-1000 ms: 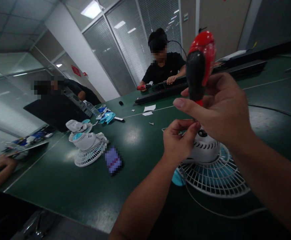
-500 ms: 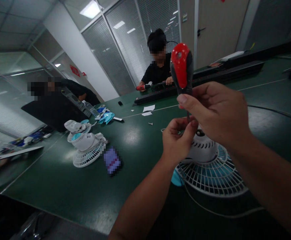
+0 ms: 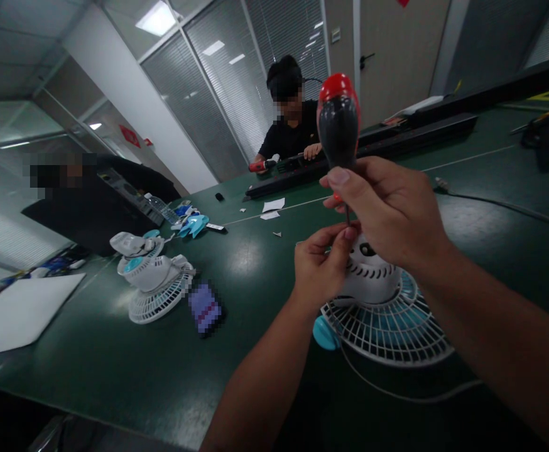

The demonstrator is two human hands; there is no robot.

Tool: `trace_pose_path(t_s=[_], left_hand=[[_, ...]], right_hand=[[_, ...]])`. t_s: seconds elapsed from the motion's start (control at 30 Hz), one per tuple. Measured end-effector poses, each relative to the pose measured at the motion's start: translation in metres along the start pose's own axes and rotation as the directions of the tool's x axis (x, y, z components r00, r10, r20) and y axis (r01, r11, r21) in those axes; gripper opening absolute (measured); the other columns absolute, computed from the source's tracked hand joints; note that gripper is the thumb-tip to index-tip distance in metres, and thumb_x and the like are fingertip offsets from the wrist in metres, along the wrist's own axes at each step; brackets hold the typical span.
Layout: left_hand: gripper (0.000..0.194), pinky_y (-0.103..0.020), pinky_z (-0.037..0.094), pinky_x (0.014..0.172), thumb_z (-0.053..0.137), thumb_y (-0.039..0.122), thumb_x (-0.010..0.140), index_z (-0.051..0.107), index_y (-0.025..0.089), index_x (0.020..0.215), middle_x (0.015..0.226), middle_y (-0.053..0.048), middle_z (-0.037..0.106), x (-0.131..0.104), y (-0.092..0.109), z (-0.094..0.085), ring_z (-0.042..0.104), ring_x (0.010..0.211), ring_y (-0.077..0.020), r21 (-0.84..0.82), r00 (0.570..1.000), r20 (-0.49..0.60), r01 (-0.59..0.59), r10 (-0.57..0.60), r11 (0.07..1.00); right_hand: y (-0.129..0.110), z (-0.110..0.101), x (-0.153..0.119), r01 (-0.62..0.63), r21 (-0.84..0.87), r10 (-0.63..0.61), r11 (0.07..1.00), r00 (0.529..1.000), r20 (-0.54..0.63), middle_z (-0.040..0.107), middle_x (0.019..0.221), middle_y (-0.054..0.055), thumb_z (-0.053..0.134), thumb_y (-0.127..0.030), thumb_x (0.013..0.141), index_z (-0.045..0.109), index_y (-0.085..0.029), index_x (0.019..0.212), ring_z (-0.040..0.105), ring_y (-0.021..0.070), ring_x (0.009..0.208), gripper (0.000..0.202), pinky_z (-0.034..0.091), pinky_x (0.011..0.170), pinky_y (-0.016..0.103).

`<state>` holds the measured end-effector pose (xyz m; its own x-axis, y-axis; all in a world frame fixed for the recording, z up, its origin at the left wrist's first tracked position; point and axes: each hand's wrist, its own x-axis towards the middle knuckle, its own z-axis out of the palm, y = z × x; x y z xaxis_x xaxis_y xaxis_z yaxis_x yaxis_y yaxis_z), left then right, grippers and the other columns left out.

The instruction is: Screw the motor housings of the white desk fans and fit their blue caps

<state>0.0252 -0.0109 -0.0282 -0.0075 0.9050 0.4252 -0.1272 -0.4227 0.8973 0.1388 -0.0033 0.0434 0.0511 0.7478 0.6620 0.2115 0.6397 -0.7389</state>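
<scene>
My right hand (image 3: 387, 207) is closed around the lower part of a red and black screwdriver (image 3: 338, 125), which stands upright with its shaft pointing down. Below it, my left hand (image 3: 324, 260) pinches the lower end of the shaft between thumb and fingers. The tip is hidden there, and I cannot tell whether a screw is in the pinch. Right behind and under both hands, a white fan (image 3: 378, 285) lies face down on its wire grille, with light blue blades inside. A light blue round part (image 3: 326, 333) sticks out at its left edge.
Another white fan (image 3: 154, 273) lies to the left beside a blurred purple object (image 3: 205, 307). A white panel (image 3: 24, 311) lies at far left. Across the green table (image 3: 250, 358), a person (image 3: 293, 125) works at long black bars (image 3: 298, 179). A cable (image 3: 505, 204) lies at right.
The screwdriver handle has turned, so its black side now faces me instead of the red. My view has shifted slightly, and the white panel at left shows flat with no hand on it.
</scene>
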Motion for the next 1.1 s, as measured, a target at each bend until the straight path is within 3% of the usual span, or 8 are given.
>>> trace_pose_path(t_s=[0.17,0.4,0.6,0.87,1.1], left_hand=[[0.02,-0.024,0.055,0.069,0.084,0.038,0.079,0.079,0.019,0.082,0.081,-0.004,0.081,0.002,0.005,0.002,0.069,0.069,-0.0108,-0.05,0.998,-0.032,0.061,-0.063,0.997],[0.022,-0.025,0.057,0.074,0.088,0.026,0.072,0.068,0.018,0.068,0.072,0.0,0.075,0.003,0.012,0.006,0.068,0.067,-0.0091,-0.13,0.996,-0.04,0.08,-0.086,0.988],[0.025,-0.025,0.057,0.077,0.088,0.023,0.072,0.064,0.017,0.068,0.076,-0.001,0.077,0.003,0.013,0.008,0.07,0.069,-0.0095,-0.173,0.993,-0.06,0.087,-0.099,0.981],[0.03,-0.027,0.055,0.076,0.074,0.051,0.087,0.08,0.022,0.086,0.083,-0.003,0.08,-0.001,0.004,0.003,0.069,0.075,-0.0125,-0.051,1.0,-0.003,0.018,-0.019,0.999],[0.03,-0.026,0.054,0.072,0.082,0.05,0.08,0.081,0.021,0.085,0.081,-0.003,0.081,0.0,0.001,0.002,0.068,0.07,-0.012,-0.021,0.998,-0.058,0.017,-0.018,1.0]], right_hand=[[0.0,0.001,0.002,-0.037,0.079,0.043,0.996,0.996,-0.081,0.075,0.1,0.006,0.079,-0.055,0.08,0.067,-0.022,0.107,0.072,0.0193,0.077,0.045,0.058,0.066,0.036],[0.001,0.003,0.003,-0.031,0.035,0.036,0.999,0.991,-0.132,0.075,0.1,0.006,0.086,-0.056,0.071,0.065,-0.021,0.096,0.072,0.02,0.079,0.048,0.055,0.062,0.034],[-0.002,0.001,0.001,0.007,-0.12,-0.022,0.993,0.992,-0.125,0.074,0.083,0.002,0.076,-0.054,0.083,0.069,-0.022,0.09,0.067,0.0174,0.067,0.033,0.052,0.065,0.036],[-0.003,-0.004,0.001,0.025,-0.105,-0.017,0.994,0.997,0.071,0.074,0.081,0.004,0.054,-0.056,0.099,0.072,-0.023,0.095,0.069,0.0189,0.069,0.037,0.049,0.058,0.034],[-0.001,-0.001,0.001,-0.011,-0.037,0.012,0.999,0.999,0.037,0.074,0.083,0.003,0.056,-0.058,0.097,0.073,-0.022,0.093,0.068,0.0158,0.065,0.04,0.048,0.053,0.029]])
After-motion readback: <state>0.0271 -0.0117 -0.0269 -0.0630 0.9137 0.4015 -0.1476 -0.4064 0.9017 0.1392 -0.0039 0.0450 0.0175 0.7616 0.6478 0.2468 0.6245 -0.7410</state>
